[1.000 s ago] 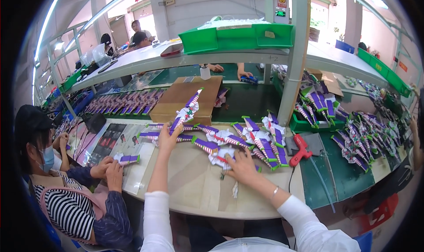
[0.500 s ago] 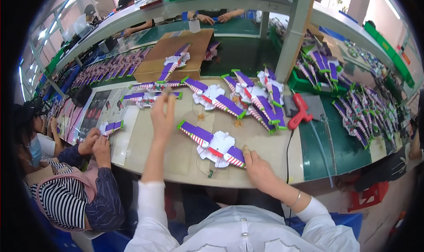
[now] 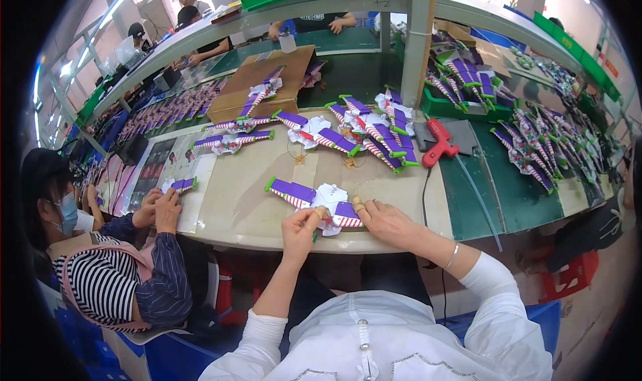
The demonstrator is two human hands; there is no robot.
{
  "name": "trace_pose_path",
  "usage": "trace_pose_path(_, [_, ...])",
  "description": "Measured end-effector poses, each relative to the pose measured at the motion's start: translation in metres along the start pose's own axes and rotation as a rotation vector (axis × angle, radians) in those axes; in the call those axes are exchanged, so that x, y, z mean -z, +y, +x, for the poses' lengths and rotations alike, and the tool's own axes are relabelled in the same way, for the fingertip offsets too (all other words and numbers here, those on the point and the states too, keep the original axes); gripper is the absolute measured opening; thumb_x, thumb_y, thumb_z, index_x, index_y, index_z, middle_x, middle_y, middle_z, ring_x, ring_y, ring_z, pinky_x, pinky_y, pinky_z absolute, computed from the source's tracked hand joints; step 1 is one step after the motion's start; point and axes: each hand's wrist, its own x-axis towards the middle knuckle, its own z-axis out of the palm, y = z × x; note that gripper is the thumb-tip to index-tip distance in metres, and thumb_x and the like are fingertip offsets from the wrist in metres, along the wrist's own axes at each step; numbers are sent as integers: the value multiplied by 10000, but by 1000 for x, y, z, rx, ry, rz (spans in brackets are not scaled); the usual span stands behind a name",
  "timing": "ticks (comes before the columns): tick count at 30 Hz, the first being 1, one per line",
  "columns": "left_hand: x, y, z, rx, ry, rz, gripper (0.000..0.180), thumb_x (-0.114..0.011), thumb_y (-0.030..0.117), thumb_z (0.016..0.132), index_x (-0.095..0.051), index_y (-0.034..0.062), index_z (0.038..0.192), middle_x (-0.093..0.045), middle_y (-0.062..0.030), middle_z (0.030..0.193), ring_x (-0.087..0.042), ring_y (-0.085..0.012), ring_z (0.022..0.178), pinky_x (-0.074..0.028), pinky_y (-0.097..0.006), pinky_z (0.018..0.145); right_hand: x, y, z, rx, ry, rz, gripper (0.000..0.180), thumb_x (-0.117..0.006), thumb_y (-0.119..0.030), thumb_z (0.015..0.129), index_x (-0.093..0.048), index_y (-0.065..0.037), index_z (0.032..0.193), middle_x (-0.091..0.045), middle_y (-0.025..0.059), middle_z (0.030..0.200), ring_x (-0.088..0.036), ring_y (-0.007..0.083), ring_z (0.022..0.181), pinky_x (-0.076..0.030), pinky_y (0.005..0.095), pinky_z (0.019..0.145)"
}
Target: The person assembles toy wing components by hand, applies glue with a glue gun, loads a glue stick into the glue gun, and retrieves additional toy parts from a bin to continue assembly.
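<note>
At table's near edge, centre: left hand [image 3: 302,226] fingers pinched on the wing toy [image 3: 314,199] at its white middle — right hand [image 3: 382,222] fingers curled on its right wing, gripping it. Toy lies flat, purple-and-striped wings spread, just in from the edge. Beyond, toward mid-table: a pile of toys [image 3: 364,128], red glue gun [image 3: 437,142] beside it on the right. Far side — cardboard box [image 3: 264,80]. Left edge: a co-worker's hands [image 3: 157,207] at a small purple part [image 3: 181,184].
</note>
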Motion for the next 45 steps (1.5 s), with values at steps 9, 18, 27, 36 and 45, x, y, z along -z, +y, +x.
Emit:
trace_pose_path(9, [13, -12, -45, -834, -5, 833, 939, -864, 285, 643, -365, -1, 1386, -511, -155, 1276, -474, -331, 1156, -319, -439, 1024, 27, -20, 20, 73, 105, 556, 691, -723, -150, 701, -488, -30, 1340, -594, 98, 1097, -520, 236, 1060, -377, 403, 906])
trace_pose_path(18, [26, -35, -62, -673, 139, 873, 405, -820, 143, 685, -595, 43, 1006, -576, -118, 1131, -538, -292, 1000, -362, -407, 967, -15, -27, 34, -319, 95, 1386, 466, -738, -113, 815, -577, -26, 1243, -488, -64, 677, -418, 14, 616, -345, 188, 560])
trace_pose_path(27, [5, -19, -56, -253, 32, -70, 97, -649, 17, 869, -631, 29, 964, -665, -30, 967, -628, -116, 782, -434, -236, 599, -20, -40, 37, -368, 255, 962, 384, -731, -131, 762, -618, -35, 1116, -510, -2, 649, -514, 136, 620, -397, 288, 565])
trace_pose_path(36, [5, -39, -47, -146, -122, -57, 142, -591, 35, 925, -485, 24, 1018, -640, -56, 875, -619, -81, 689, -432, -195, 541, -12, -32, 24, -154, 275, 1141, 409, -760, -164, 802, -614, -62, 1171, -591, 33, 891, -540, 117, 838, -434, 265, 704])
trace_pose_path(45, [-6, -41, -47, -366, 137, 108, 278, -703, -6, 827, -511, 18, 1027, -629, -58, 796, -596, -91, 647, -460, -217, 567, -12, -32, 42, -304, 104, 1248, 148, -692, -126, 821, -657, 4, 882, -621, 86, 740, -562, 155, 632, -459, 299, 605])
